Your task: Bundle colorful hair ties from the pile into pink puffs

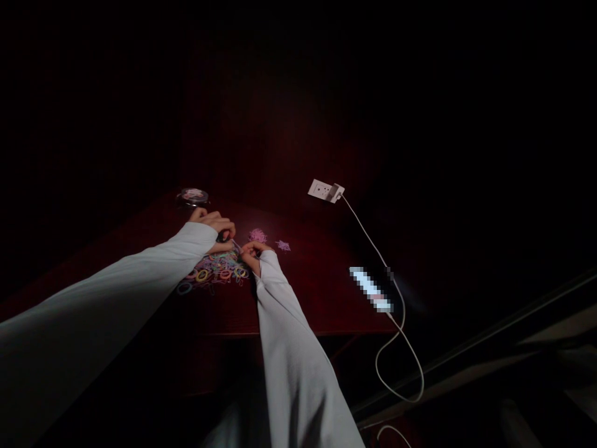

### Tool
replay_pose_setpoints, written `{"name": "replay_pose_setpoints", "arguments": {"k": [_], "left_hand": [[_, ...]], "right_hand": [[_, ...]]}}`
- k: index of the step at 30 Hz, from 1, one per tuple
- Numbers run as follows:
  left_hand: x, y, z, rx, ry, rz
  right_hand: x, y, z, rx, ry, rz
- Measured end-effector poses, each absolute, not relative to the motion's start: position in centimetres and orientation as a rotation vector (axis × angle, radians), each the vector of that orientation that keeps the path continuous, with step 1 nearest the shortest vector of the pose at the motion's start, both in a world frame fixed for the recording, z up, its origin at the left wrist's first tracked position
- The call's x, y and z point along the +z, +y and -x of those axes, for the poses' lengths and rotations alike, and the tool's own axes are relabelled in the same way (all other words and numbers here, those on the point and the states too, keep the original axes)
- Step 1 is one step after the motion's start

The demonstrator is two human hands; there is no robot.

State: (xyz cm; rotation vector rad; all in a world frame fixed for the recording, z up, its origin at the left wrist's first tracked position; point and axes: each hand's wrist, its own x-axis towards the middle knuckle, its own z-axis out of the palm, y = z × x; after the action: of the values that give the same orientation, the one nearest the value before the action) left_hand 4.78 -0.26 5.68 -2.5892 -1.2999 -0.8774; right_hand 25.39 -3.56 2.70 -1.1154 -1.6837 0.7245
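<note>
My left hand (215,224) hangs over a heap of coloured hair elastics (212,270), its fingers curled. Close beside it on the right, my right hand (252,251) pinches too. A thin pale hair elastic (237,245) runs between the two hands, held at both ends. Yellow, teal, purple and pink loops lie mixed in the heap, partly hidden under my hands and sleeve. Beyond my right hand sits a small pink pile of elastics (257,235). A smaller purple pile of elastics (282,246) lies to its right.
A round clear container (193,197) stands behind my left hand on the dark red table (308,305). A lit phone (372,290) lies near the right edge, its white cable (364,229) running to a wall socket (319,190). The surroundings are very dark.
</note>
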Motion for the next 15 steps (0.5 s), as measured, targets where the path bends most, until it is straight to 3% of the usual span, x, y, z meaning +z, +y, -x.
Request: {"name": "replay_pose_setpoints", "arguments": {"k": [8, 15], "left_hand": [[5.2, 0.3, -3.9, -0.973, -1.228, 2.575], [4.4, -0.3, -4.8, -0.869, -0.917, 2.732]], "right_hand": [[2.1, -2.8, -25.7, 0.74, -1.637, 1.064], [0.9, -1.6, -26.3, 0.553, -1.758, 1.112]]}}
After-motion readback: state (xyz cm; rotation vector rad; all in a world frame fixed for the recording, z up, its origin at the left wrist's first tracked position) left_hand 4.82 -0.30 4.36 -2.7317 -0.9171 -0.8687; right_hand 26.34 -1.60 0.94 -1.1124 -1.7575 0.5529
